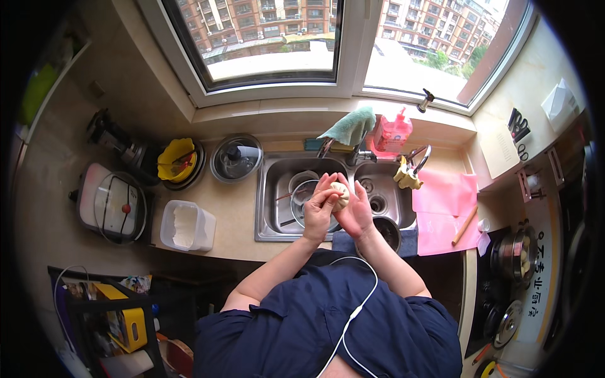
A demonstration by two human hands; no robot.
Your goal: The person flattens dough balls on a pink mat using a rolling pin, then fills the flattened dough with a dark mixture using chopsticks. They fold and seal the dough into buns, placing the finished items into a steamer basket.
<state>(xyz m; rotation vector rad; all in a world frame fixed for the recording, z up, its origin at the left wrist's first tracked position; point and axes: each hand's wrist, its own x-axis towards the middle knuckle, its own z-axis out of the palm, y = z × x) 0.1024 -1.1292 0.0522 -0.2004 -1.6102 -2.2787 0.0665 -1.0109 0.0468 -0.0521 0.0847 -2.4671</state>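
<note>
A pleated dough bun [341, 193] is held between my two hands, above the divider of the double steel sink [269, 198]. My left hand [320, 208] has its thumb and fingertips on the bun's gathered pleats. Cupped under and beside the bun is my right hand [353, 208], with its fingers pointing away from me. Below my hands a glass bowl [298, 218] sits in the left basin, partly hidden. A dark-looking round pot [388, 231] stands at the sink's front edge by my right forearm; its contents are unclear.
A pink mat [430, 231] with a wooden rolling pin [465, 224] lies right of the sink. Further right, a steel pot [513, 255] with pale round pieces stands on the stove. A plastic tub of flour [203, 227] sits left. A towel [352, 125] drapes the faucet.
</note>
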